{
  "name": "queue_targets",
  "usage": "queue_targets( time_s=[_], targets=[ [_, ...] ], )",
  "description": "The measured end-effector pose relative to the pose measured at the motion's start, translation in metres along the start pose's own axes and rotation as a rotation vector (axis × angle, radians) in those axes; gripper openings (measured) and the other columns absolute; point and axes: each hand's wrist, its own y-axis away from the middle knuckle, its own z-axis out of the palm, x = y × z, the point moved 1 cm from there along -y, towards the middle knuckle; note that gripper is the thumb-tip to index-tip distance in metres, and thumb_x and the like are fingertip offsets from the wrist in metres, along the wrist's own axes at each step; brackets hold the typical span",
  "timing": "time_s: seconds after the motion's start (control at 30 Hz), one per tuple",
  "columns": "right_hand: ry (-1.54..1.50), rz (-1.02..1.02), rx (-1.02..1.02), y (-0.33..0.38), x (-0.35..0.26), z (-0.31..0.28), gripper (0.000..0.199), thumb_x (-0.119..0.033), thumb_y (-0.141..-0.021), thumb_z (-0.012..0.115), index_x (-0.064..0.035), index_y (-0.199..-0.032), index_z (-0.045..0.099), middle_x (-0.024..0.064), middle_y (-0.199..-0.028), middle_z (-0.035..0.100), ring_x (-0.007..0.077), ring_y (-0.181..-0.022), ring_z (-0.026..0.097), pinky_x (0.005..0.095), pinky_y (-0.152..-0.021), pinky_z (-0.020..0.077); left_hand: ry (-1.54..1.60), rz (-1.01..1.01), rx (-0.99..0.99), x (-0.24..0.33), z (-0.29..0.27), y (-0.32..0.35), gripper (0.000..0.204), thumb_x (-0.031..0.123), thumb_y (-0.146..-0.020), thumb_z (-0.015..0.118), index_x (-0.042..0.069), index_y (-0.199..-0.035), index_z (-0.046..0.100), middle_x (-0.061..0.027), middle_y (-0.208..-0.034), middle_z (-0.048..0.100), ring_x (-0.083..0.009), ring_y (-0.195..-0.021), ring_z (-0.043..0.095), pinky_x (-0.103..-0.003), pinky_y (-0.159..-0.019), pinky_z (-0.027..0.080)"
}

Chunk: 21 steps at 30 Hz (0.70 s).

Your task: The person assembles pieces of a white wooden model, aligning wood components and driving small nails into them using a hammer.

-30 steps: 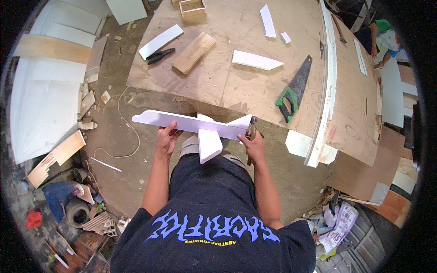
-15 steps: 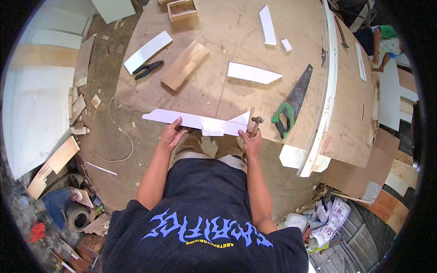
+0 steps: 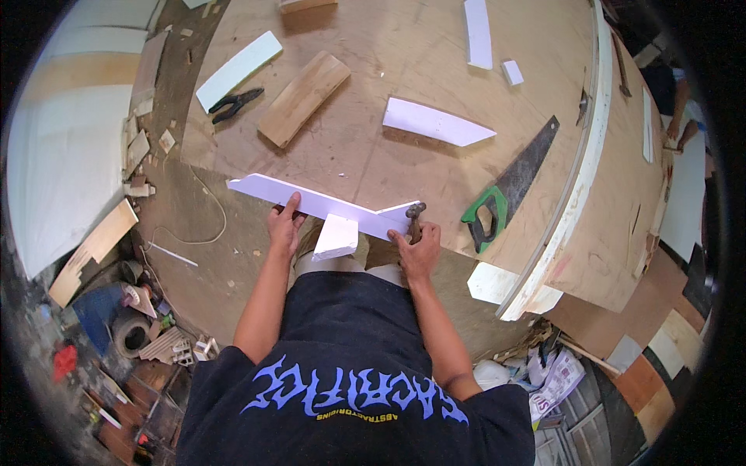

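A: What's the setting?

B: A workshop with a large plywood bench [image 3: 404,163] whose near edge runs just in front of the person; the dirt floor [image 3: 194,264] at the left is littered with wood offcuts.

A: And nearest the person?

B: The left hand [image 3: 284,230] grips the near edge of a long white angled board piece [image 3: 311,200], thumb on top, fingers curled underneath. The piece lies across the bench's near edge, its left end jutting out over the floor. A short white block [image 3: 336,237] hangs from its underside, between the two hands.

A: The right hand?

B: The right hand [image 3: 418,247] is closed around a dark-headed hammer [image 3: 414,217] and touches the piece's right end.

A: Open room beyond?

B: Bare plywood lies right behind the piece. Farther on sit a tan wooden block [image 3: 303,97] and a curved white offcut [image 3: 435,123], well apart. A green-handled handsaw [image 3: 509,190] lies to the right, near the bench's curved white rim [image 3: 571,202]. Farther left are black pliers [image 3: 235,103] beside a white strip [image 3: 237,70]; at the far edge, a narrow white strip [image 3: 478,22] and a small white square [image 3: 512,71].
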Motion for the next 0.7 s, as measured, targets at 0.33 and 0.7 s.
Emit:
queue_targets(
  time_s=[0.33, 0.7],
  targets=[
    [-0.12, 0.171, -0.271, -0.021, -0.009, -0.012, 0.054, -0.032, -0.073, 0.098, -0.0058, -0.085, 0.053, 0.0015, -0.069, 0.056, 0.0149, -0.063, 0.049, 0.0327, -0.059, 0.0458, -0.304, 1.104, 0.046, -0.001, 0.064, 0.165, 0.047, 0.027, -0.104, 0.063, 0.003, -0.141, 0.047, -0.0169, -0.134, 0.054, -0.0286, -0.126, 0.056, -0.051, -0.116, 0.04],
    [-0.187, 0.155, -0.294, -0.022, 0.009, -0.002, 0.054, -0.029, -0.071, 0.099, -0.0064, -0.089, 0.054, 0.0021, -0.072, 0.058, 0.0153, -0.065, 0.053, 0.0329, -0.061, 0.0475, -0.074, 1.129, 0.168, -0.046, 0.097, 0.111, 0.016, 0.017, -0.093, 0.055, 0.01, -0.095, 0.041, -0.0059, -0.083, 0.051, -0.0162, -0.077, 0.048, -0.05, -0.098, 0.047]
  ],
)
